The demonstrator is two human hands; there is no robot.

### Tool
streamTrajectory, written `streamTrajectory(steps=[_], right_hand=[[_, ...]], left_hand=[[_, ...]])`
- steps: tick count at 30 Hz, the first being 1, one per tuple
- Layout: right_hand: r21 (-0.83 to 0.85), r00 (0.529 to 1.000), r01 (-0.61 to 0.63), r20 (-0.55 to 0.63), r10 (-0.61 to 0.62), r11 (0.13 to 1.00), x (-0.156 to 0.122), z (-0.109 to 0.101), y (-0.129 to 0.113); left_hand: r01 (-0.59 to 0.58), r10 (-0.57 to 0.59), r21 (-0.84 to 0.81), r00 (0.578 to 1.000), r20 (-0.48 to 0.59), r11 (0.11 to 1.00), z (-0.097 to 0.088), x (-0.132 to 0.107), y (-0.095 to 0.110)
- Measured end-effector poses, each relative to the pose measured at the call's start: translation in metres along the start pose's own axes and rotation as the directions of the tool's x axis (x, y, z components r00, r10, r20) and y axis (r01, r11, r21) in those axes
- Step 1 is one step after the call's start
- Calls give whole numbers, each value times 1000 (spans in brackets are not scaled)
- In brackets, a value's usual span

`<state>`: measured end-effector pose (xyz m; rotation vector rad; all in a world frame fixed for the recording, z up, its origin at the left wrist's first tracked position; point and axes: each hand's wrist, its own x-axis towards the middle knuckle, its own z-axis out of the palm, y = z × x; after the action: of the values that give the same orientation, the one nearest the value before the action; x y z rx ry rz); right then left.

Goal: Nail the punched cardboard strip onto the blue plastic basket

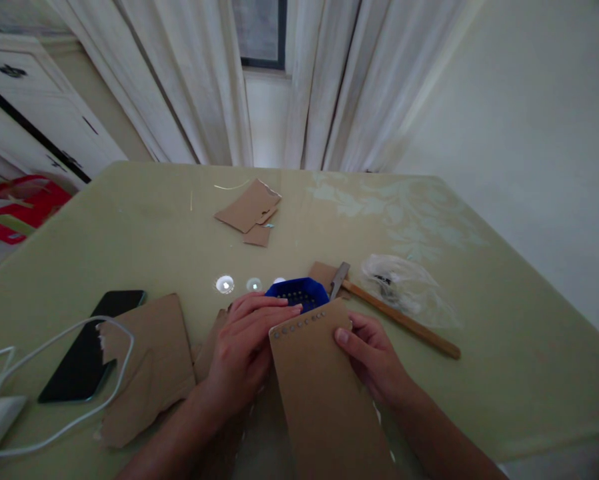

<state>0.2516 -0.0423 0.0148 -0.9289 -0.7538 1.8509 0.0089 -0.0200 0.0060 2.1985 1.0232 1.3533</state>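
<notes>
A long piece of brown cardboard [324, 393] is tilted up in front of me, with a row of small round metal heads along its top edge. My right hand [374, 353] grips its right edge, thumb on the near face and fingers behind. My left hand [249, 340] is closed at its upper left corner, fingers together and reaching along the top edge; its thumb is hidden. Just beyond the fingertips is a blue plastic tray [299, 291] with rows of holes or dots, partly covered by the hand. A hammer [399, 317] with a wooden handle lies to the right.
A clear plastic bag [409, 287] with dark bits inside lies past the hammer. Torn cardboard [149, 367], a phone [87, 353] and a white cable [64, 430] are on the left. More cardboard scraps [249, 207] lie farther back on the pale green table [504, 320].
</notes>
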Motion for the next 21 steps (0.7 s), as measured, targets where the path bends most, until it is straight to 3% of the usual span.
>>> streamTrajectory(steps=[6,21], right_hand=[[-39,995,-35,89,39,999,-2,0,3],[-79,969,-40,240,57,996,-5,7,-1]], left_hand=[[-51,52,-16,997,59,999,-3,1,4],[-110,109,19,994,30,994,-5,4,9]])
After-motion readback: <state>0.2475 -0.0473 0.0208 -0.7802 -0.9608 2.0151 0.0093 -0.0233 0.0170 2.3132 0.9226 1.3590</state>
